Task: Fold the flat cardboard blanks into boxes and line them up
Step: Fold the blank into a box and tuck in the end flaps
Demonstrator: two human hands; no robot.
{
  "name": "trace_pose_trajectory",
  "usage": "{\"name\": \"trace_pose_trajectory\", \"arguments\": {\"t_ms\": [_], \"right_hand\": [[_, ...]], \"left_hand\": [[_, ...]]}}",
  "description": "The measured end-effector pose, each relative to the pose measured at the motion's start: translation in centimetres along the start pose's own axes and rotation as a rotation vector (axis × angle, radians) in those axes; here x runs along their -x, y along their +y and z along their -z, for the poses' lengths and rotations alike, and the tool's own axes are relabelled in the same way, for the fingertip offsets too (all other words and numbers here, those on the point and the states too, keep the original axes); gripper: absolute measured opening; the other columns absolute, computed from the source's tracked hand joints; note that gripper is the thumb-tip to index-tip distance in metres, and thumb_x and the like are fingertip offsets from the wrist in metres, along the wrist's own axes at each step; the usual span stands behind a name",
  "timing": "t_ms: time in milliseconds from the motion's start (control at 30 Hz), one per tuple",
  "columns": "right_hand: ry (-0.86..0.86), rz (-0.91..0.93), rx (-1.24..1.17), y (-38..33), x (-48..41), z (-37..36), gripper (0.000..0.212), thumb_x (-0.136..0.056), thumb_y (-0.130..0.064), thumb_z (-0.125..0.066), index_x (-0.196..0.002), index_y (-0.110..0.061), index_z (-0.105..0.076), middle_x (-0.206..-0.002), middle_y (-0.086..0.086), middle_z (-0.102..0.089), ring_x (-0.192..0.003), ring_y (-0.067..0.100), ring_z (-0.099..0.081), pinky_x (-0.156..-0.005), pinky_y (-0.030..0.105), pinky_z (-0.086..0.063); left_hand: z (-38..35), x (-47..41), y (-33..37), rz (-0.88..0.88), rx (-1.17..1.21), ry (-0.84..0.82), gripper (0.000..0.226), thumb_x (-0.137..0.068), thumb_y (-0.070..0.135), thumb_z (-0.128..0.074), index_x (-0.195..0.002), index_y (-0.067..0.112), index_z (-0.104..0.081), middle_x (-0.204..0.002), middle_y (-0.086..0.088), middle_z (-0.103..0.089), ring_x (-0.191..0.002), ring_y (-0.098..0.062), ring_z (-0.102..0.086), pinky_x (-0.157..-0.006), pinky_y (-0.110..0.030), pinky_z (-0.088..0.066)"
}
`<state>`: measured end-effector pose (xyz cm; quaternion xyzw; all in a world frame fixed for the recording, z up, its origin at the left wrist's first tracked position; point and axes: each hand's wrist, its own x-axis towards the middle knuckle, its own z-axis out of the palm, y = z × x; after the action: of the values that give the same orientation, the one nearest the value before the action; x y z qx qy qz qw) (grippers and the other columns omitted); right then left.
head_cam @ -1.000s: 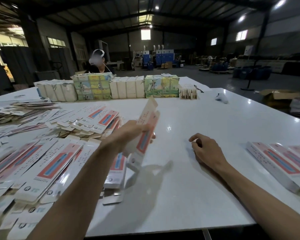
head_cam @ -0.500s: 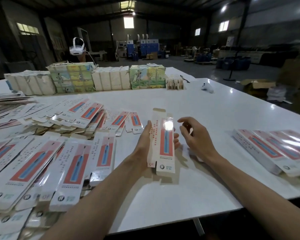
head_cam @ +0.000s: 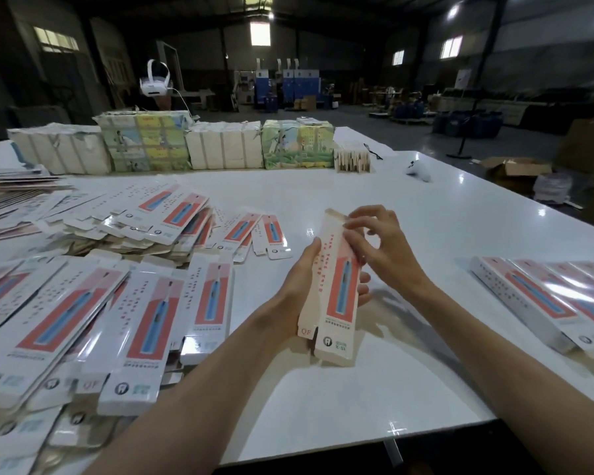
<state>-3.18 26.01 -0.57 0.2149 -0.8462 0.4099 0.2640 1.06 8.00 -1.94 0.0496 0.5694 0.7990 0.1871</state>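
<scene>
— So, from the head view, what have we got in hand?
— Our left hand (head_cam: 300, 286) is wrapped around a half-opened box blank (head_cam: 335, 286), held above the white table (head_cam: 408, 217); our right hand (head_cam: 379, 250) pinches its upper end, fingers curled.
— And around us?
— Loose flat blanks (head_cam: 117, 303) heaped at our left, finished boxes (head_cam: 546, 296) lined up at our right, bundled stacks (head_cam: 220, 149) across the far side. Nothing lies between.

Two hands (head_cam: 374, 255), one held box (head_cam: 336, 289), perhaps four finished boxes (head_cam: 542, 296), many blanks (head_cam: 83, 320).
</scene>
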Motion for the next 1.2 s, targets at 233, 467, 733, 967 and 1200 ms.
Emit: {"name": "trace_pose_trajectory", "arguments": {"t_ms": [233,467,733,967,1200], "right_hand": [[-0.013,-0.304,-0.816,0.3,0.9,0.3,0.024,-0.093,-0.028,-0.074,-0.104,-0.007,-0.075,-0.155,-0.009,-0.049,-0.144,0.017,-0.048,-0.106,0.036,-0.052],[-0.063,-0.442,-0.727,-0.4,1.8,-1.3,0.058,-0.092,-0.050,-0.076,-0.142,-0.034,-0.052,-0.130,0.004,-0.069,-0.121,0.024,-0.069,-0.111,0.057,-0.050],[-0.141,-0.368,-0.594,-1.1,2.6,0.2,0.050,-0.096,-0.056,-0.071,-0.132,-0.033,-0.044,-0.106,0.007,-0.080,-0.101,0.027,-0.077,-0.088,0.037,-0.060],[-0.183,-0.324,-0.580,-2.0,2.8,0.3,0.043,-0.096,-0.048,-0.073,-0.126,-0.027,-0.050,-0.094,0.010,-0.077,-0.092,0.019,-0.078,-0.075,0.026,-0.061],[-0.190,-0.275,-0.572,-2.2,2.9,0.5,0.035,-0.098,-0.043,-0.072,-0.124,-0.026,-0.057,-0.103,0.022,-0.075,-0.097,0.032,-0.078,-0.090,0.051,-0.063]], "left_hand": [[-1.1,-0.2,-0.4,0.073,-0.013,-0.054,0.064,-0.104,0.066,-0.043,-0.128,0.008,-0.057,-0.080,-0.009,-0.061,-0.063,-0.016,-0.057,-0.061,-0.028,-0.053],[-0.8,-0.8,0.1,0.100,0.300,-0.048,0.053,-0.106,0.062,-0.045,-0.110,0.011,-0.060,-0.079,-0.010,-0.059,-0.057,-0.016,-0.059,-0.055,-0.026,-0.055],[-0.4,-0.4,-0.9,-0.215,-0.059,0.170,0.039,-0.110,0.049,-0.046,-0.145,0.060,-0.034,-0.114,-0.007,-0.079,-0.097,-0.036,-0.079,-0.083,-0.054,-0.065],[-0.9,0.2,-0.6,-0.288,-0.219,0.088,0.038,-0.098,0.072,-0.050,-0.133,0.081,-0.037,-0.111,0.029,-0.072,-0.103,-0.009,-0.077,-0.070,-0.029,-0.064],[0.3,-0.6,-1.1,-0.300,-0.355,0.027,0.096,-0.078,0.028,-0.090,-0.124,0.081,-0.026,-0.097,0.026,-0.070,-0.093,-0.012,-0.078,-0.068,-0.024,-0.062]]}}
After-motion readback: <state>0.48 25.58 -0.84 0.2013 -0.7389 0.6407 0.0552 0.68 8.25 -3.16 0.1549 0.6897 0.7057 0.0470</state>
